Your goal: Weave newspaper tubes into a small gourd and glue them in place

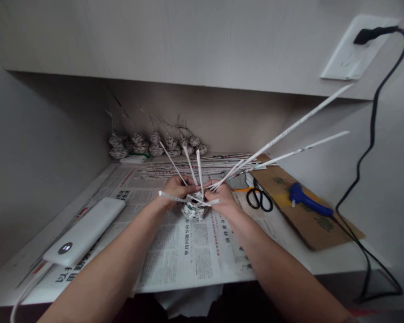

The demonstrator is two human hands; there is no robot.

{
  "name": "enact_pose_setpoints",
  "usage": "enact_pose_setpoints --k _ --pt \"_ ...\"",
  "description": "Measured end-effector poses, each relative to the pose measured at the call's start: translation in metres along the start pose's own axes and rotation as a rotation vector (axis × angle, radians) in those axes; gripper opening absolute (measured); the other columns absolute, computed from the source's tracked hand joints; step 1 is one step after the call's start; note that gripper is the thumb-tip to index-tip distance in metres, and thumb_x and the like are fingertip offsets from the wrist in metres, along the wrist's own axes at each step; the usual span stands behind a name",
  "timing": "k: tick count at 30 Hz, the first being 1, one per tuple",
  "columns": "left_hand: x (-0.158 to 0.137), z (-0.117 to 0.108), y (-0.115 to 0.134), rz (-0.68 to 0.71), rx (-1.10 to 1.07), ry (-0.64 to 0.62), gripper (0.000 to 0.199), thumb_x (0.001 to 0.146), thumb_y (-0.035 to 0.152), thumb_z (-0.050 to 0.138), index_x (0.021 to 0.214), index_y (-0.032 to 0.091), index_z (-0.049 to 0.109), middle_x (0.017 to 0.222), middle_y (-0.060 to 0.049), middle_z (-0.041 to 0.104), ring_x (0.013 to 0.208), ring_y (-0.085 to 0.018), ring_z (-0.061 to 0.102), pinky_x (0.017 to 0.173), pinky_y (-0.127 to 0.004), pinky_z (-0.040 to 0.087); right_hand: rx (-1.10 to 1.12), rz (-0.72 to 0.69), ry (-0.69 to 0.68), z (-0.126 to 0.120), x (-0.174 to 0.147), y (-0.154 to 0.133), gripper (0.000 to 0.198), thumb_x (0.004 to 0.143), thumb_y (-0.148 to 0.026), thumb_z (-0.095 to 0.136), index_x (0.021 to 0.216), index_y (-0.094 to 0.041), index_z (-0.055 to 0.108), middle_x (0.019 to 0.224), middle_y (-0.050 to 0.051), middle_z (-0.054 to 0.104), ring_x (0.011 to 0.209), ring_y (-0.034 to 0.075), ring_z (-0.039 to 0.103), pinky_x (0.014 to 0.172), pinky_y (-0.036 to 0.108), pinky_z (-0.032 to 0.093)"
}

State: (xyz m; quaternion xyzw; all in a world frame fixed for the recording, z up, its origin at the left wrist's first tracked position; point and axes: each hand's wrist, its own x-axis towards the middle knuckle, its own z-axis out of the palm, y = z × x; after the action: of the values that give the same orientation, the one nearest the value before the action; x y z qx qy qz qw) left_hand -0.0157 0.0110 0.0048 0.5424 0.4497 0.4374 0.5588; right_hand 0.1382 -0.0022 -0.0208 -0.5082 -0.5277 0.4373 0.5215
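Note:
Between my hands is a small round woven piece [191, 211] of rolled newspaper, with white paper sticks poking out of it in several directions. My left hand [177, 187] grips its far left side, fingers closed at the base of the upright sticks. On the other side, my right hand [221, 196] pinches sticks at the woven rim; two long paper sticks [283, 134] reach from there up to the right. My fingertips nearly meet behind the piece, and their exact hold is partly hidden. Loose rolled paper sticks [155, 169] lie beyond my hands.
Newspaper [168, 264] covers the table. Several finished woven gourd shapes [155, 144] line the back wall. A white power bank [87, 229] with a cable lies left. Black-handled scissors [260, 200], cardboard [318, 235] and a corded blue glue gun [309, 202] lie right. A shelf panel [188, 45] overhangs.

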Motion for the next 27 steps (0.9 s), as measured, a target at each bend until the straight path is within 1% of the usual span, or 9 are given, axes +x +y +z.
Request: enact_pose_setpoints --k 3,7,9,12,14,17,20,23,27 --pt "0.001 -0.002 -0.001 0.033 -0.028 0.0 0.033 0.043 0.03 0.087 0.058 0.014 0.062 0.053 -0.001 0.062 0.048 -0.012 0.054 0.05 -0.025 0.042 0.053 -0.01 -0.005 0.001 -0.003 -0.007 0.009 0.061 -0.027 0.065 0.064 -0.02 0.06 0.053 -0.004 0.061 0.047 0.013 0.056 0.048 0.023 0.044" --pt "0.001 -0.005 -0.001 0.071 -0.025 -0.061 0.03 0.047 0.028 0.085 0.066 0.012 0.068 0.06 -0.003 0.066 0.054 -0.014 0.059 0.055 -0.026 0.045 0.166 0.05 0.012 0.002 -0.003 -0.017 0.012 0.059 -0.026 0.067 0.066 -0.02 0.059 0.048 -0.006 0.058 0.041 0.011 0.052 0.043 0.023 0.042" --pt "0.002 -0.006 -0.002 0.092 -0.046 -0.064 0.031 0.048 0.025 0.085 0.071 0.013 0.068 0.063 -0.003 0.067 0.056 -0.014 0.06 0.056 -0.026 0.046 0.197 0.078 0.023 0.002 -0.001 -0.018 0.017 0.057 -0.026 0.069 0.07 -0.02 0.059 0.049 -0.006 0.059 0.04 0.011 0.051 0.042 0.023 0.042" --pt "0.004 -0.007 -0.004 0.11 -0.073 -0.011 0.035 0.047 0.024 0.085 0.076 0.014 0.068 0.066 -0.001 0.067 0.056 -0.013 0.058 0.055 -0.024 0.044 0.152 0.143 -0.004 -0.001 0.001 -0.017 0.02 0.059 -0.033 0.072 0.068 -0.02 0.06 0.049 -0.004 0.059 0.039 0.011 0.049 0.038 0.023 0.04" --pt "0.006 -0.006 -0.004 0.124 -0.098 0.036 0.036 0.048 0.025 0.085 0.078 0.014 0.068 0.066 0.0 0.067 0.056 -0.012 0.058 0.055 -0.024 0.044 0.089 0.152 -0.02 -0.003 0.003 -0.014 0.023 0.061 -0.04 0.072 0.065 -0.02 0.06 0.047 -0.004 0.057 0.037 0.011 0.047 0.035 0.022 0.035" --pt "0.007 -0.005 -0.003 0.152 -0.101 0.093 0.039 0.048 0.027 0.084 0.081 0.013 0.069 0.065 0.0 0.067 0.058 -0.013 0.059 0.058 -0.025 0.045 0.069 0.149 0.009 -0.003 0.005 -0.009 0.028 0.061 -0.044 0.073 0.063 -0.02 0.06 0.045 -0.004 0.054 0.036 0.011 0.044 0.033 0.022 0.031" --pt "0.007 -0.004 -0.002 0.163 -0.063 0.129 0.041 0.048 0.03 0.084 0.083 0.012 0.07 0.065 -0.001 0.067 0.056 -0.013 0.059 0.057 -0.025 0.044 0.158 0.152 0.029 -0.001 0.007 -0.007 0.029 0.059 -0.044 0.074 0.061 -0.019 0.059 0.046 -0.004 0.054 0.037 0.01 0.044 0.033 0.022 0.031" --pt "0.006 -0.003 -0.002 0.173 -0.057 0.118 0.039 0.051 0.032 0.082 0.082 0.012 0.07 0.069 -0.004 0.069 0.059 -0.014 0.06 0.06 -0.026 0.046 0.247 0.111 0.035 0.002 0.006 -0.009 0.03 0.056 -0.042 0.076 0.058 -0.019 0.057 0.046 -0.005 0.054 0.039 0.009 0.044 0.035 0.021 0.032" --pt "0.007 -0.002 -0.003 0.214 0.072 0.131 0.028 0.057 0.032 0.076 0.075 0.012 0.07 0.067 -0.003 0.067 0.057 -0.014 0.058 0.057 -0.025 0.044 0.203 0.103 0.079 0.002 0.003 -0.014 0.031 0.055 -0.043 0.077 0.059 -0.017 0.061 0.047 -0.003 0.058 0.04 0.009 0.047 0.036 0.02 0.034"
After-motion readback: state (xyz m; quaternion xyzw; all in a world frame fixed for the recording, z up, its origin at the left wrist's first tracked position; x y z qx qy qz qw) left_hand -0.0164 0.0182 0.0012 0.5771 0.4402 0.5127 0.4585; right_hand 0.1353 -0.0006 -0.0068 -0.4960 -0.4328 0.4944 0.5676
